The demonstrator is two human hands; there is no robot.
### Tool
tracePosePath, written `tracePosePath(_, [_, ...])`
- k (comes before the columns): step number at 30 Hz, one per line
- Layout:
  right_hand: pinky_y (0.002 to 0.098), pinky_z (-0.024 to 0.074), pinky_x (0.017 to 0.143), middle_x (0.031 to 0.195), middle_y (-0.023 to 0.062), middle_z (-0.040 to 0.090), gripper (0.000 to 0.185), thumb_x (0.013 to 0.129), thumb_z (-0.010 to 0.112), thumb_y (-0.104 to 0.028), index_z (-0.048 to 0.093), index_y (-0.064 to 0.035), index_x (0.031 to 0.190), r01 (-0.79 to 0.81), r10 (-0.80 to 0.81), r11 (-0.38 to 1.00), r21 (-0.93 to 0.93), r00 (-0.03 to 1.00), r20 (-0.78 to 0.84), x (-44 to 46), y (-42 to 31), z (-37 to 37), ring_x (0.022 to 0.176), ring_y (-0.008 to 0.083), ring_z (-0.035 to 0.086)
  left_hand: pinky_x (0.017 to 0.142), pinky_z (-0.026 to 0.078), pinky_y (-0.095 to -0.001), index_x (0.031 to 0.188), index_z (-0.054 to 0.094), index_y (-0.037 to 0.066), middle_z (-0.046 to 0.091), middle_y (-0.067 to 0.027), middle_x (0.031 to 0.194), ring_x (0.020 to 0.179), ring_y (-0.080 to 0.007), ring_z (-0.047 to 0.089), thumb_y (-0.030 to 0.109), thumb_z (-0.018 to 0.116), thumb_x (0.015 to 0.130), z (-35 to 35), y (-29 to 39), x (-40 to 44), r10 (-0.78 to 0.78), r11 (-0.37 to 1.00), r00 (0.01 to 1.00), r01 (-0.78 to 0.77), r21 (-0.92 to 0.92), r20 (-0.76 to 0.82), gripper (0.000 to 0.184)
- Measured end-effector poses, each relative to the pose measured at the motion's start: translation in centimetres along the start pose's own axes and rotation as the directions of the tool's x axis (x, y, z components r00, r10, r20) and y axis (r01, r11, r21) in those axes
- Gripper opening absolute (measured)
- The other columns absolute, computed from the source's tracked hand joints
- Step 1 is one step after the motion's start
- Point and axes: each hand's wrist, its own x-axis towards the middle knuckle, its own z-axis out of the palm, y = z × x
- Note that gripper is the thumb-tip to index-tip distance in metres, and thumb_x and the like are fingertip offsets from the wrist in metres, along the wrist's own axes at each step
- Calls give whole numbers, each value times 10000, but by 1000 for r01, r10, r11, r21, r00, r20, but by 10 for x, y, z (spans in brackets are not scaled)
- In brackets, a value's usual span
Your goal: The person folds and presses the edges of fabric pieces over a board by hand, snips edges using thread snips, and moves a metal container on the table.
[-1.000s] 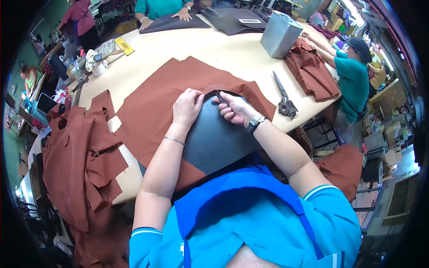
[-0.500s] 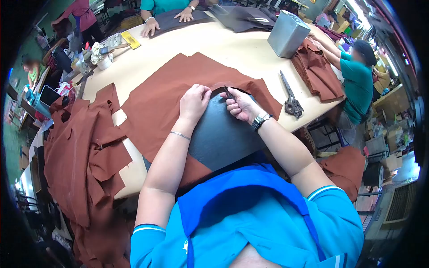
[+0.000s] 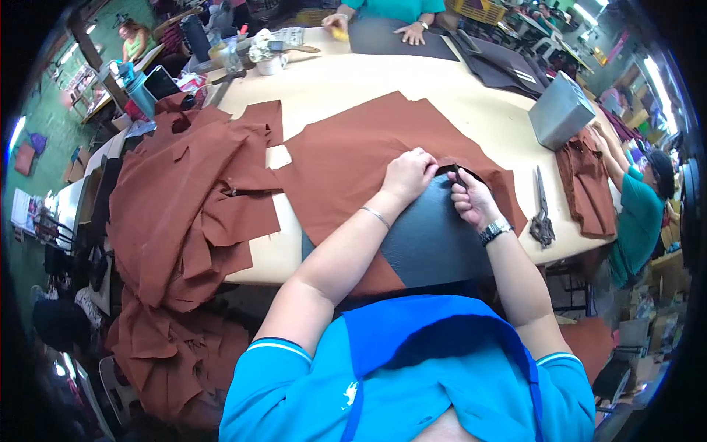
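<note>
A rust-brown cloth (image 3: 361,158) lies spread on the table in front of me, folded back over a smooth black sheet (image 3: 434,239). My left hand (image 3: 409,177) has its fingers pinched together at the curved edge where the cloth meets the black sheet. Close beside it, my right hand (image 3: 475,199) is wrapped round a small dark tool (image 3: 459,177) that looks like thread snips. Its tip is at the same curved edge; whether the blades are apart is too small to tell. Large dark shears (image 3: 543,210) lie to the right of the cloth.
Heaped brown cloth (image 3: 184,199) hangs over the table's left edge. A metal can (image 3: 561,112) stands at the right, near another brown cloth pile (image 3: 587,180) and a co-worker (image 3: 641,214). Across the pale table (image 3: 324,85), another person's hands rest by a dark sheet (image 3: 401,40).
My view has swung left, so the table's things appear farther right. Both my hands stay at the curved edge. The co-worker opposite now has a hand on something yellow.
</note>
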Motion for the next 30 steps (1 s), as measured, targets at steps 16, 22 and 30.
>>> tracePosePath(16, [175, 337, 423, 685, -48, 472, 302, 1035, 514, -346, 617, -66, 1082, 382, -526, 700, -603, 847, -73, -63, -13, -20, 511, 18, 403, 1082, 409, -475, 1312, 599, 103, 545, -185, 1386, 1297, -347, 509, 471, 695, 851, -78, -23, 3, 195, 953, 910, -264, 149, 366, 598])
tracePosePath(22, [428, 487, 960, 1145, 229, 672, 443, 976, 556, -334, 589, -21, 1288, -137, -741, 258, -957, 607, -286, -23, -85, -154, 1064, 367, 640, 1185, 125, -618, 1515, 391, 216, 227, -127, 1623, 1504, -348, 164, 819, 590, 719, -105, -43, -40, 12, 898, 809, -268, 350, 588, 1019])
tracePosePath(30, [450, 451, 1016, 1235, 238, 620, 647, 905, 619, -514, 591, 15, 1274, 338, -589, -323, -884, 659, 467, -73, 22, 0, 1160, 387, 584, 1210, 122, -482, 1553, 201, 58, 220, -189, 1610, 1509, -325, 139, 573, 445, 987, -54, -16, -9, -591, 674, 791, 374, -637, -161, 803])
